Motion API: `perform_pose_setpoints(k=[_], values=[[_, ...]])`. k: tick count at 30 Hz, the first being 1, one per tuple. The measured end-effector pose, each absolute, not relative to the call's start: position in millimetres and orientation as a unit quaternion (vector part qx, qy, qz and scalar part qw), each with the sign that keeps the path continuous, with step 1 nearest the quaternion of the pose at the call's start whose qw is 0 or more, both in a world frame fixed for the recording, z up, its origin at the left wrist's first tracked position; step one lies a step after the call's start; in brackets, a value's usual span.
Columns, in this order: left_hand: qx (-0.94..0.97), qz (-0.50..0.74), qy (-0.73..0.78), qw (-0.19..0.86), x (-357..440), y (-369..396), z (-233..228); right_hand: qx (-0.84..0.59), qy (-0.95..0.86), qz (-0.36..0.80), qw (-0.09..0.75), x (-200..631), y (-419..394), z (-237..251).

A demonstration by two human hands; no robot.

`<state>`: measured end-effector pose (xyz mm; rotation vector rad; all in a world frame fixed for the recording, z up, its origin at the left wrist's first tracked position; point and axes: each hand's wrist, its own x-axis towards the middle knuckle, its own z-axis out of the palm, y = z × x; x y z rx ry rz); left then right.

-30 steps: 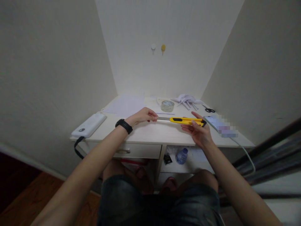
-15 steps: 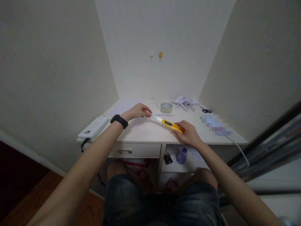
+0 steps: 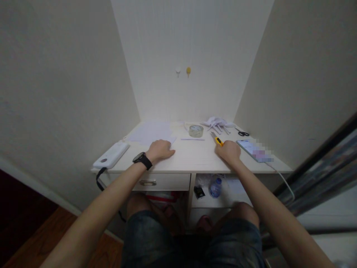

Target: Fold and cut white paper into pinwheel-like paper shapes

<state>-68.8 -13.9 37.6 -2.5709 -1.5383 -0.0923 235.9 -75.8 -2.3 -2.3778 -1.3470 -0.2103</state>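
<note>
Head view shows the right hand (image 3: pixel 228 152) closed around the yellow utility knife (image 3: pixel 217 139), whose blade end juts past the knuckles over the desk (image 3: pixel 192 158). Left hand (image 3: pixel 160 149) lies flat, fingers spread, on the sheet of paper (image 3: pixel 152 131).

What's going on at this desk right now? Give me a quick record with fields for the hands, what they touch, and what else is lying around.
left hand: palm down on the desk, fingers at the edge of a paper sheet
right hand: closed over the yellow utility knife, blade pointing away
between the hands: thin paper strip
back of desk: tape roll, crumpled paper pile, scissors
left edge: white power bank
right edge: phone with cable
</note>
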Motion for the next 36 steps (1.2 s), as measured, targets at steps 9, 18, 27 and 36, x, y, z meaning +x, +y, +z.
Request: perform_pose_setpoints(k=[9,18,27,36], values=[[-0.860,0.000,-0.503,0.090,-67.4,-22.9,42.0,-0.852,-0.473,-0.087,0.206,233.9,-65.7,-7.5],[-0.860,-0.053,-0.489,0.139,-68.8,-29.7,39.9,-0.828,-0.492,-0.107,0.249,235.2,-68.2,-18.7],[-0.731,-0.462,-0.492,-0.101,-71.2,-32.5,70.1,-0.746,-0.495,-0.120,0.428,240.7,-70.5,-15.7],[-0.484,-0.565,-0.382,-0.549,-16.5,-21.6,28.5,-0.443,-0.471,0.476,0.596,200.8,-60.8,-2.9]])
